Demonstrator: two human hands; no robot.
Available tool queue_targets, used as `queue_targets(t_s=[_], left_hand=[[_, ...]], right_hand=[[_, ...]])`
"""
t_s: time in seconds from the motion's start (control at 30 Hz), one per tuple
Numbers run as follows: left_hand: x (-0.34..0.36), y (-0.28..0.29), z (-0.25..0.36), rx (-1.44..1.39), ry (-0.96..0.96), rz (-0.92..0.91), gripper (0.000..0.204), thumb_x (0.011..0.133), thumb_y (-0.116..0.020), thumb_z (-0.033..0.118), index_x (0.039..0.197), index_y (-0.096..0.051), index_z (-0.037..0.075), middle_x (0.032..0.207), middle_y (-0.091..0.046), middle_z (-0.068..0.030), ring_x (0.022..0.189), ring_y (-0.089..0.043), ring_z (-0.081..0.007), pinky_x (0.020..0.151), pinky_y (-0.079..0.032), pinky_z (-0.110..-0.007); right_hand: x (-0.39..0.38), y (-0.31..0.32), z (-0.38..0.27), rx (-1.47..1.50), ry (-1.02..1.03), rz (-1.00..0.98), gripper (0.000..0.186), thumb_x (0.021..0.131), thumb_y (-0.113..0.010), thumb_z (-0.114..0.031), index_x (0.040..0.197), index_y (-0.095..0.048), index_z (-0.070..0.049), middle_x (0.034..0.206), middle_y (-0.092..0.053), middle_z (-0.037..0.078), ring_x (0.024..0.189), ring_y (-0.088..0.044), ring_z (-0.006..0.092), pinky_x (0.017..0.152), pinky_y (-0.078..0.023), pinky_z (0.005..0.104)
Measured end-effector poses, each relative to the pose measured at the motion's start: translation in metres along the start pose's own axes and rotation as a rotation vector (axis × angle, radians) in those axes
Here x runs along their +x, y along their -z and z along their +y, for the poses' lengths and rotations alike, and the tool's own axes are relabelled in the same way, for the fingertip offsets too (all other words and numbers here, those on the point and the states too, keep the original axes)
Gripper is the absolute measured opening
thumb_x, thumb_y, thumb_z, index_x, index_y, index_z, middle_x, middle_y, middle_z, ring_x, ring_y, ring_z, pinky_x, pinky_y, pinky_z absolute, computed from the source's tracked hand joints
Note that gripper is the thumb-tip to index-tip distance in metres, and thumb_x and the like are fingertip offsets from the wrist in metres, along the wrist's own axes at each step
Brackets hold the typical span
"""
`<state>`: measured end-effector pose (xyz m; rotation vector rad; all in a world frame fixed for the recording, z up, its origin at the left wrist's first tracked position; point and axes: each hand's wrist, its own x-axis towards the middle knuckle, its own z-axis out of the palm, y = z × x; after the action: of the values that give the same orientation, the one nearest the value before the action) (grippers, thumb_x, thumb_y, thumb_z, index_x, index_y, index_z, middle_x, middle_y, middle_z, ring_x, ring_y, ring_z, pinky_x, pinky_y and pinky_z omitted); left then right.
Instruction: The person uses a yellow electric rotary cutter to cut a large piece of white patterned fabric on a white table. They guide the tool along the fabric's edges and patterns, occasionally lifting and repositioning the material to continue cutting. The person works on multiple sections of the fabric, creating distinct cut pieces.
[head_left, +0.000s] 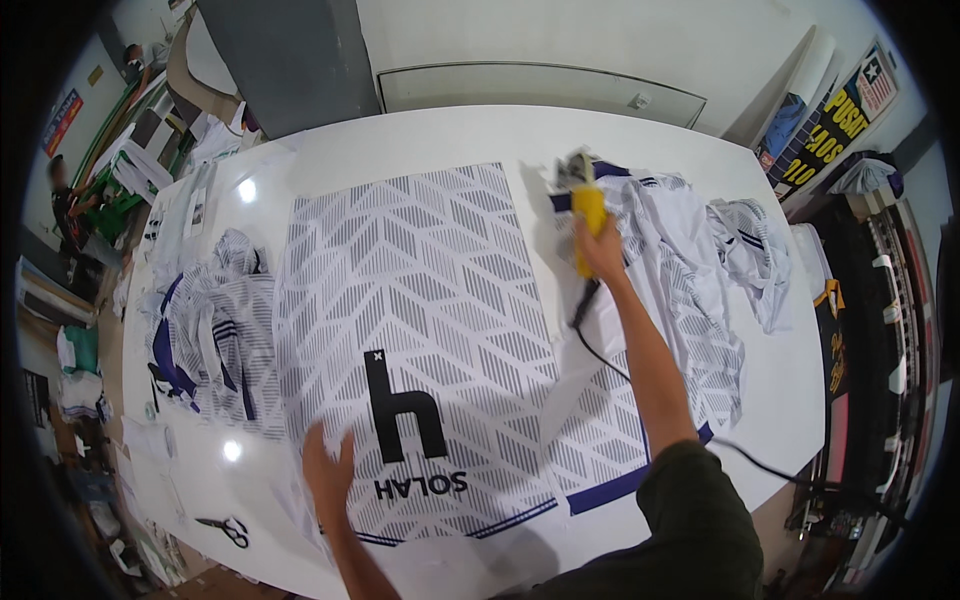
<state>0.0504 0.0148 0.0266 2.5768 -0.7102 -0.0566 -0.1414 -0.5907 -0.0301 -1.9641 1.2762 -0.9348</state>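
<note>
My right hand point(602, 250) is closed around the yellow handle of a corded electric fabric cutter point(588, 205). Its metal head is blurred and sits at the left edge of a pile of white and navy cloth pieces point(670, 230). A large white fabric panel point(420, 270) with grey stripes in a zigzag pattern lies flat before me, with black print near its front end. Over the panel's front left edge is my left hand point(328, 465), fingers apart and holding nothing; whether it touches the cloth I cannot tell.
Crumpled striped cloth point(225, 320) lies to the left on the white table point(450, 135). Black scissors point(226, 530) rest near the front left. The cutter's black cord point(760, 462) trails off to the right. Rolls and hanging fabric stand beyond the right edge; other people are at the far left.
</note>
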Motion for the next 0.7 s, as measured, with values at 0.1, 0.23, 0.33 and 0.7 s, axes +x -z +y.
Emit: queue_targets(t_s=[0.1,0.23,0.33,0.7], left_hand=[[0.133,-0.09,0.076,-0.118,0.039,0.089,0.083,0.093,-0.068,0.055,0.143,-0.052,-0.009,0.143,-0.056,-0.031,0.134,-0.054,-0.0465,0.115,-0.041,-0.047],[0.242,-0.171,0.212,0.044,0.313,-0.267,0.119,0.083,-0.048,0.089,0.168,-0.008,0.014,0.172,0.005,-0.0236,0.154,0.004,-0.0568,0.106,-0.014,-0.088],[0.179,-0.178,0.299,0.246,-0.028,-0.476,0.13,0.072,-0.061,0.091,0.166,-0.018,0.012,0.172,-0.003,-0.0243,0.156,0.001,-0.0524,0.11,-0.004,-0.085],[-0.063,-0.185,0.268,-0.205,-0.667,-0.577,0.083,0.089,-0.072,0.054,0.155,-0.047,0.01,0.168,-0.027,-0.0199,0.157,-0.012,-0.0468,0.121,-0.007,-0.071]], right_hand=[[-0.092,0.105,0.052,0.101,-0.062,0.045,0.059,0.09,-0.072,-0.034,0.132,-0.052,0.003,0.107,-0.071,0.025,0.095,-0.072,0.0381,0.082,-0.056,0.0447],[-0.211,0.241,0.095,0.173,-0.346,0.151,0.049,0.099,-0.067,-0.025,0.137,-0.05,0.002,0.122,-0.061,0.016,0.106,-0.061,0.0225,0.091,-0.052,0.0365],[-0.275,0.336,0.105,0.178,-0.435,0.118,0.045,0.103,-0.063,-0.03,0.135,-0.052,-0.001,0.116,-0.06,0.012,0.099,-0.061,0.0202,0.086,-0.052,0.0356],[-0.344,0.452,0.066,0.308,-0.473,0.319,0.034,0.103,-0.058,-0.024,0.126,-0.05,0.0,0.102,-0.07,0.018,0.09,-0.071,0.0226,0.074,-0.056,0.0343]])
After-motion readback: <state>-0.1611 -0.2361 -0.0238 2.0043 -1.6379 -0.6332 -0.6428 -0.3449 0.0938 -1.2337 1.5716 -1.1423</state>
